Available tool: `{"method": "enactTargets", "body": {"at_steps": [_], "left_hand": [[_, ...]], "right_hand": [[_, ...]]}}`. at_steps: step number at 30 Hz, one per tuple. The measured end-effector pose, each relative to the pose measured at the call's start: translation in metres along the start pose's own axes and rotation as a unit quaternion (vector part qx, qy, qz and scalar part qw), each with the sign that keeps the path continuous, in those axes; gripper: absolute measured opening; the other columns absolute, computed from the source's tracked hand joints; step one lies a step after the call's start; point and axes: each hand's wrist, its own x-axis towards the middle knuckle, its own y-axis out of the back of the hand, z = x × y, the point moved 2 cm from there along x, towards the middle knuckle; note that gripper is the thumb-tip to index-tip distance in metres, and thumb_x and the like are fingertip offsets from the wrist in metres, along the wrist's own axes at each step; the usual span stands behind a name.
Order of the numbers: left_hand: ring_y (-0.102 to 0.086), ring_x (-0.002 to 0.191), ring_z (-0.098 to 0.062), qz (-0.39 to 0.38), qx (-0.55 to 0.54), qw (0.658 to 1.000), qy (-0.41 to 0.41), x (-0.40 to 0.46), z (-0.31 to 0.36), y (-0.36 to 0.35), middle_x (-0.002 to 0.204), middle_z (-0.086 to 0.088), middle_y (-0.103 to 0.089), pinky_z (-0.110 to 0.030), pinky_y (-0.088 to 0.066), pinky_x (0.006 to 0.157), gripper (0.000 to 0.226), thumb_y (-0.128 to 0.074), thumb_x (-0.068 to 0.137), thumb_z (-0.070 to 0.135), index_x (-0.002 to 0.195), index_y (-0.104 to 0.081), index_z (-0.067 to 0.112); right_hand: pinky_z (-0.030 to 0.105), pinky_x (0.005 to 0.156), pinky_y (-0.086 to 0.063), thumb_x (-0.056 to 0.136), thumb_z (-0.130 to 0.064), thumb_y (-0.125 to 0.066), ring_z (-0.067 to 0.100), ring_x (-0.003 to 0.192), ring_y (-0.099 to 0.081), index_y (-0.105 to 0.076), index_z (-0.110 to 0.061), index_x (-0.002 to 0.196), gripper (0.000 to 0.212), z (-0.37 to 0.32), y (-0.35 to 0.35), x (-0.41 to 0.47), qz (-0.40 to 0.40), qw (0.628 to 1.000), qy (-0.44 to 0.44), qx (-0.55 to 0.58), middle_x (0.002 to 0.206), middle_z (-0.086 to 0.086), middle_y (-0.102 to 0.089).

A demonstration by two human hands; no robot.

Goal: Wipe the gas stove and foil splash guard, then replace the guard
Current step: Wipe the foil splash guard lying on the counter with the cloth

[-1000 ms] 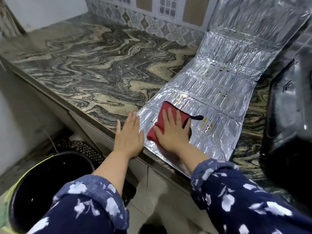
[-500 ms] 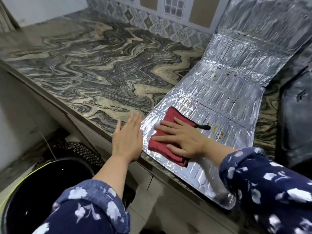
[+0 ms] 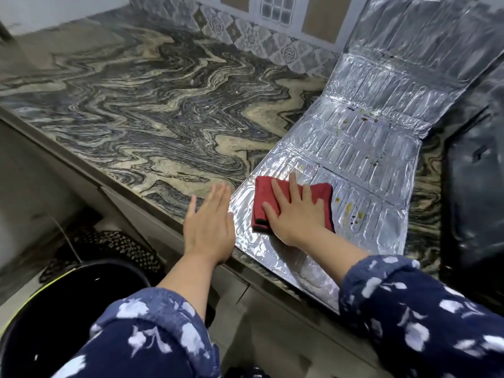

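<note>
The silver foil splash guard (image 3: 362,156) lies unfolded on the marble counter (image 3: 152,113), its far panels leaning up against the tiled wall. Yellow-brown grease spots dot its near and middle panels. A folded red cloth (image 3: 263,203) rests on the nearest panel, and my right hand (image 3: 296,214) presses flat on it with fingers spread. My left hand (image 3: 210,227) lies flat and open at the guard's left edge, on the counter rim. The black gas stove (image 3: 477,186) sits at the right edge, only partly in view.
A black bucket (image 3: 68,309) stands on the floor below the counter at the lower left, with a dark woven mat (image 3: 109,246) behind it. A patterned tile backsplash (image 3: 259,39) runs along the wall. The counter's front edge passes under my forearms.
My right hand has turned from pointing left to pointing away and slid the red cloth across the near panel. The left hand stays at the guard's left edge.
</note>
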Motion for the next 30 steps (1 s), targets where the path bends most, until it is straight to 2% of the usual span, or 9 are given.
{"method": "enactTargets", "body": {"at_steps": [1,3,5,7,11,15,22,25,30], "left_hand": [[-0.005,0.147,-0.008,-0.001,0.000,1.000,0.000,0.000,0.000,0.000,0.160,0.007,-0.008,-0.041,-0.002,0.121,0.062,-0.013,0.091,0.032,0.152,-0.006,0.020],[-0.005,0.147,-0.008,-0.002,-0.001,1.000,-0.002,0.001,0.002,0.001,0.160,0.006,-0.007,-0.041,-0.001,0.120,0.062,-0.012,0.091,0.032,0.151,-0.005,0.020],[-0.005,0.147,-0.008,-0.003,-0.008,1.000,-0.002,0.000,0.003,0.003,0.160,0.006,-0.008,-0.041,-0.002,0.120,0.062,-0.012,0.091,0.032,0.152,-0.007,0.020],[-0.005,0.147,-0.007,-0.004,-0.007,1.000,-0.001,-0.001,0.003,0.004,0.160,0.007,-0.008,-0.041,-0.002,0.121,0.063,-0.011,0.090,0.032,0.152,-0.007,0.020],[-0.007,0.147,-0.007,-0.003,0.007,1.000,0.000,0.000,0.001,0.003,0.160,0.007,-0.010,-0.041,-0.004,0.121,0.065,-0.005,0.088,0.033,0.152,-0.008,0.020],[-0.009,0.146,-0.006,-0.006,0.020,1.000,0.002,0.000,0.001,0.001,0.159,0.008,-0.011,-0.041,-0.007,0.121,0.065,-0.006,0.088,0.035,0.152,-0.011,0.021],[-0.012,0.146,-0.006,0.001,0.027,1.000,0.001,0.004,-0.002,-0.004,0.157,0.010,-0.014,-0.041,-0.009,0.121,0.065,-0.007,0.089,0.036,0.151,-0.016,0.021],[-0.012,0.146,-0.006,0.006,0.028,1.000,0.000,0.004,-0.002,-0.006,0.158,0.009,-0.014,-0.040,-0.006,0.120,0.064,-0.009,0.089,0.035,0.151,-0.016,0.021],[-0.011,0.147,-0.009,-0.008,0.011,1.000,0.004,0.003,-0.002,-0.004,0.159,0.006,-0.015,-0.042,-0.006,0.119,0.061,-0.017,0.092,0.030,0.151,-0.018,0.018]], "right_hand": [[0.058,0.114,-0.010,0.091,-0.067,-0.009,0.034,0.147,0.000,0.007,-0.039,0.150,0.067,0.006,0.005,0.000,0.029,0.999,0.031,-0.027,0.161,0.000,0.018],[0.055,0.117,-0.004,0.090,-0.067,-0.009,0.028,0.149,-0.002,-0.001,-0.039,0.151,0.068,0.017,0.016,0.006,0.092,0.979,0.163,-0.085,0.162,-0.003,0.008],[0.049,0.118,0.008,0.092,-0.061,-0.009,0.017,0.149,0.002,-0.007,-0.034,0.152,0.066,0.023,0.016,0.015,0.079,0.937,0.322,-0.113,0.161,-0.009,0.000],[0.044,0.116,0.012,0.095,-0.056,-0.012,0.009,0.148,0.007,-0.006,-0.031,0.153,0.063,0.025,0.008,0.020,0.050,0.920,0.379,-0.087,0.161,-0.011,0.000],[0.046,0.118,0.007,0.096,-0.056,-0.019,0.006,0.148,0.007,-0.004,-0.035,0.152,0.062,0.025,0.001,0.038,0.076,0.939,0.335,-0.027,0.161,-0.013,0.001],[0.056,0.117,0.003,0.096,-0.056,-0.018,0.006,0.148,0.007,-0.005,-0.031,0.153,0.063,0.042,0.013,0.073,0.091,0.975,0.204,0.020,0.162,-0.010,0.002],[0.059,0.116,0.005,0.096,-0.055,-0.013,0.012,0.149,0.006,-0.002,-0.026,0.153,0.065,0.063,0.026,0.126,0.097,0.992,0.067,0.036,0.162,-0.006,0.004],[0.057,0.116,0.006,0.097,-0.053,-0.013,0.015,0.148,0.012,-0.001,-0.023,0.153,0.065,0.044,0.015,0.101,0.088,0.993,0.054,0.059,0.162,-0.003,0.009],[0.052,0.118,0.005,0.097,-0.052,-0.016,0.014,0.148,0.013,0.002,-0.022,0.153,0.066,0.020,-0.007,0.023,0.078,0.989,0.103,0.079,0.162,-0.003,0.009]]}}
